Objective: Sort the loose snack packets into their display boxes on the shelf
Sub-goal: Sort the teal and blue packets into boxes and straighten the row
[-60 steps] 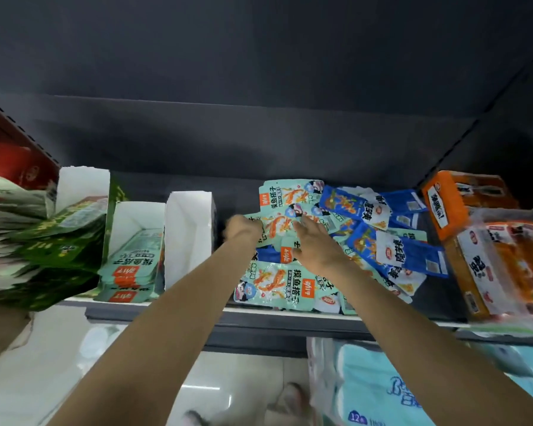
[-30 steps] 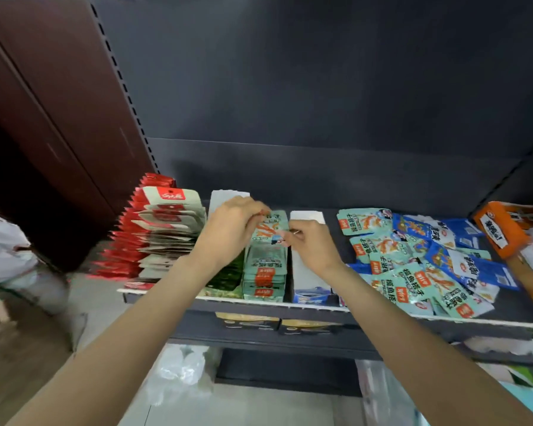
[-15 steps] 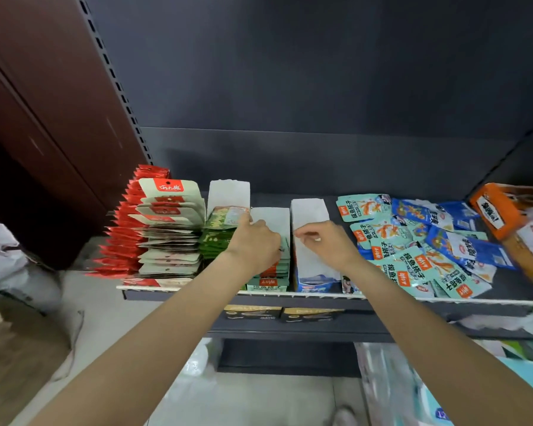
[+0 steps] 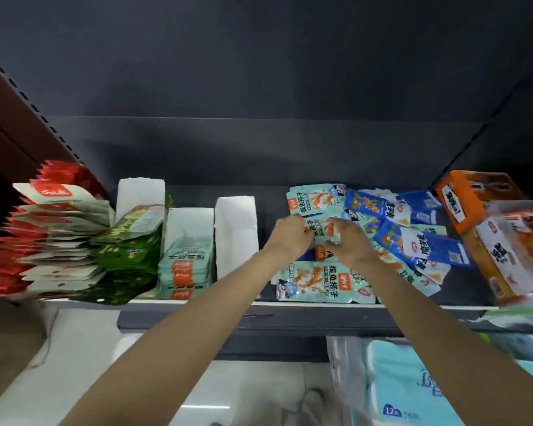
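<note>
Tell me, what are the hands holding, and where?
Both hands, left and right, pinch one mint-green foil snack packet, one at each side edge, above the loose pile.

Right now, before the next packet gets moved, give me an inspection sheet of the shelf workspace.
Surface: dark shelf, white front edge.
Job's things: loose pile of mint-green packets and blue packets at centre-right; white cardboard display box part-filled with mint packets; taller white display box beside it, contents hidden.
Clutter: stacked red-and-white packets, dark green packets, orange cartons at far right.
Grippers: left hand and right hand both grip one mint packet over the pile.
Cables: nothing seen.
Surroundings: dark back panel, light floor below, wrapped pale blue packs.
</note>
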A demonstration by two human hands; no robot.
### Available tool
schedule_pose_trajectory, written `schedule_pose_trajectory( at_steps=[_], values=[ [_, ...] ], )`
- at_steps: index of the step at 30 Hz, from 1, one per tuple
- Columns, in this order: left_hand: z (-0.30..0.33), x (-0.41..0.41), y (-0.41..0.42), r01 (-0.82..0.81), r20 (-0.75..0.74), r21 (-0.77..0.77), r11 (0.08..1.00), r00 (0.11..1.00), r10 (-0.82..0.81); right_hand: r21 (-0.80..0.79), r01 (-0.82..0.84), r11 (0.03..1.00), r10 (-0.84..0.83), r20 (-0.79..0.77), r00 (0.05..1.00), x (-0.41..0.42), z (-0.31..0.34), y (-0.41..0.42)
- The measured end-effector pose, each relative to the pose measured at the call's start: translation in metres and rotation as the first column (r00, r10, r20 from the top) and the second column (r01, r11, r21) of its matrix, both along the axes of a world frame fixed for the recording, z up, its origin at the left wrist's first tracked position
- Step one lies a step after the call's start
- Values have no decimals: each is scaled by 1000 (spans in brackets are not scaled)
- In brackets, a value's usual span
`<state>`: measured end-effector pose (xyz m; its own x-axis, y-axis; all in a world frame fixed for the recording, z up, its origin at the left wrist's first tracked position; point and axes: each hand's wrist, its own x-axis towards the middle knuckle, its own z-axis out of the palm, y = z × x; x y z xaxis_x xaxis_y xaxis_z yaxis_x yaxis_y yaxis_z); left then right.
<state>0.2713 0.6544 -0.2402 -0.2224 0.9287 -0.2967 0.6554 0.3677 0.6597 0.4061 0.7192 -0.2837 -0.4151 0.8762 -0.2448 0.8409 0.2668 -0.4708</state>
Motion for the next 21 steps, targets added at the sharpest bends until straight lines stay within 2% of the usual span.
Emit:
schedule_pose_trajectory(
  at_steps=[2, 5, 10, 13, 17, 21],
  values=[
    [-19, 13, 20, -111, 28, -122, 986, 993, 115, -67, -36, 997, 40, 54, 998, 15, -7, 13],
    [-45, 21, 39, -303, 30, -266, 915, 946, 322, -141, -116, 983, 133, 116, 984, 30, -16, 28],
    [-64, 23, 60, -500, -12, -294, 815, 854, 520, -174, -151, 973, 165, 71, 984, 37, -26, 37],
    [-53, 28, 62, -516, -21, -210, 830, 852, 524, -165, -148, 975, 158, 48, 986, 37, -27, 36],
    [-27, 32, 50, -410, 24, 35, 911, 912, 410, -89, -117, 989, 115, -21, 993, 33, -18, 34],
    [5, 18, 30, -217, -141, 284, 934, 954, 264, 76, -94, 993, 108, -206, 972, 20, 7, 28]
  ],
)
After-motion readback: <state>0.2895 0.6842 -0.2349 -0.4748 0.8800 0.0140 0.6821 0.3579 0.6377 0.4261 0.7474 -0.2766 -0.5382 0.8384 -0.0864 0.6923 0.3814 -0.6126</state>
